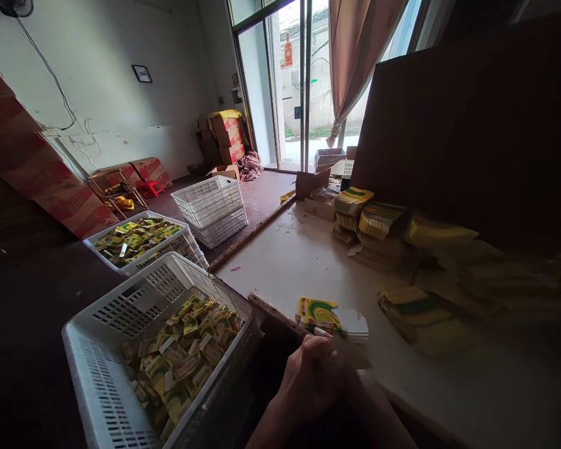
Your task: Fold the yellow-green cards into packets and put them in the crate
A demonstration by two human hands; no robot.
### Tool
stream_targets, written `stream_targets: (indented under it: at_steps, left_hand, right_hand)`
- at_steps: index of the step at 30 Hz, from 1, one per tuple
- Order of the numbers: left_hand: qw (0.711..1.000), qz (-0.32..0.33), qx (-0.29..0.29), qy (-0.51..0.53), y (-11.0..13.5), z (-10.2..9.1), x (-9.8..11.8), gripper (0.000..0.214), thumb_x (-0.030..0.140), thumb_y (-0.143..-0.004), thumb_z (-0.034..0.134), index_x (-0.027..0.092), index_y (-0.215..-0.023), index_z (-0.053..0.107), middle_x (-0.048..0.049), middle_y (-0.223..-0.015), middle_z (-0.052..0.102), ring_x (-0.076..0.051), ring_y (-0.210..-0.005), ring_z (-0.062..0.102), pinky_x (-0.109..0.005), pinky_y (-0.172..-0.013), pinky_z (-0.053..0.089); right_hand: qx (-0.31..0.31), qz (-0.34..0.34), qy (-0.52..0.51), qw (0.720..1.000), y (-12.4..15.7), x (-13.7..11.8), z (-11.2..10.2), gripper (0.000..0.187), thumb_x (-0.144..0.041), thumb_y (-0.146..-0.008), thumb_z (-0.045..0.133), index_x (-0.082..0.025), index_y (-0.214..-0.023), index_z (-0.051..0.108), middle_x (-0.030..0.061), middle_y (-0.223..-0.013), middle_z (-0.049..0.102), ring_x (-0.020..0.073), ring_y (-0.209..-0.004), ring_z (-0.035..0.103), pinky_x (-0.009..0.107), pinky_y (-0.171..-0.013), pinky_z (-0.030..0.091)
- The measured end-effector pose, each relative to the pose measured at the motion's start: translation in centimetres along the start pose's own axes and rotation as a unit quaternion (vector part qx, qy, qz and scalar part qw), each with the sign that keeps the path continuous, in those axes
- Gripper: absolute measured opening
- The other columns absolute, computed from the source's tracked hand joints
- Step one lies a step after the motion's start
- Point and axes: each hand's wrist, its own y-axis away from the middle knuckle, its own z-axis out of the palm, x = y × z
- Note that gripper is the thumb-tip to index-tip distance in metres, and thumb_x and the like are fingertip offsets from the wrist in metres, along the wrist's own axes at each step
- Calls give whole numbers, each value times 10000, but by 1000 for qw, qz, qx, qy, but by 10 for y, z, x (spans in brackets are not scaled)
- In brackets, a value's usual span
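The near white slotted crate [144, 305] is taken as the reference. Inside it, yellow-and-green printed packets [182, 352] are heaped loosely, below the rim. Directly beyond it, a second crate [190, 246] is filled close to its rim with similar packets. Beyond the near crate and slightly to its right, white crates [210, 199] are stacked; their contents are not visible.

To the right of the near crate, a small stack of printed carton blanks [318, 310] is laid flat at the edge of the bench [271, 249]. At the stack, the left hand [303, 368] is held with fingers curled, close against the right hand [340, 369], which is in shadow; whether a blank is gripped by either cannot be told. Judged by appearance, the blanks are light, thin and moderately stiff; the printed faces may be slippery, and flaps may be creased under a hard pinch. A single blank is best held by opposite edges; the stack is best squared and gripped across both sides.

Farther right of the near crate, bundles of printed blanks [381, 219] are piled; greater weight is to be expected, and support from beneath is advised.
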Motion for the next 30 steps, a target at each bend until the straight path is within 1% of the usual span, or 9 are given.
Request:
stream_targets:
  at_steps: [4,9,13,16,19,22,25,27,30]
  left_hand:
    - [999,20,-15,-37,3,0,-5,383,117,-847,563,191,-1166,366,-120,-1042,565,-172,-877,595,-267,-767,467]
    - [991,-96,-91,-9,6,-4,-11,368,255,-867,509,173,-1151,289,-116,-946,584,-180,-775,570,-275,-677,431]
    - [983,-170,-75,6,5,-2,-14,523,371,-801,581,144,-1135,248,-194,-1031,567,-228,-877,595,-332,-781,472]
    - [986,-161,-32,0,2,-1,-11,507,313,-766,617,137,-1141,325,-223,-1184,511,-250,-1070,566,-371,-952,442]
    - [989,-140,-24,-35,-3,-6,-5,453,217,-688,643,120,-1100,485,-175,-1146,545,-268,-1091,552,-376,-974,425]
    - [988,-141,-46,-40,-7,-15,-1,432,192,-671,659,122,-1089,575,-131,-1082,602,-250,-1013,588,-337,-915,451]
    - [986,-137,-65,-64,-8,-22,-4,452,205,-650,682,115,-1088,620,-119,-1062,623,-245,-983,604,-325,-882,462]
    - [986,-130,-82,-69,-6,-24,-8,496,218,-611,706,110,-1092,643,-106,-1028,630,-242,-946,607,-333,-845,470]
    - [985,-117,-105,-70,-4,-25,-12,556,226,-564,722,108,-1103,659,-97,-1014,632,-244,-923,605,-350,-825,475]
  right_hand:
    - [-30,-20,-21,999,10,-14,-11,509,-522,-988,346,-173,-1234,624,129,-1058,664,215,-994,651,383,-895,530]
    - [2,-120,7,993,27,-53,-20,583,-378,-967,449,-139,-1496,408,168,-1451,434,244,-1365,415,385,-1091,392]
    - [32,-226,119,966,27,-83,-24,439,-153,-934,470,-156,-1357,585,143,-1409,468,186,-1284,496,248,-1017,441]
    - [93,-243,120,958,19,-89,-33,373,-94,-898,459,-130,-1197,678,131,-1300,577,169,-1187,583,225,-975,472]
    - [102,-250,126,955,16,-79,-43,376,-96,-898,456,-99,-1216,658,156,-1315,562,175,-1205,571,223,-977,481]
    - [-3,-207,153,966,18,-63,-49,432,-161,-916,467,-123,-1325,601,170,-1454,412,219,-1321,457,286,-1028,457]
    - [-125,-81,142,979,20,-63,-56,350,-200,-907,454,-162,-1164,689,156,-1532,292,263,-1371,390,379,-1080,408]
    - [-164,-25,109,980,19,-75,-63,273,-236,-886,482,-133,-997,709,180,-1525,305,282,-1369,401,403,-1104,376]
    - [-205,-9,75,976,15,-96,-75,250,-256,-835,542,-149,-983,712,166,-1505,356,287,-1356,426,412,-1097,381]
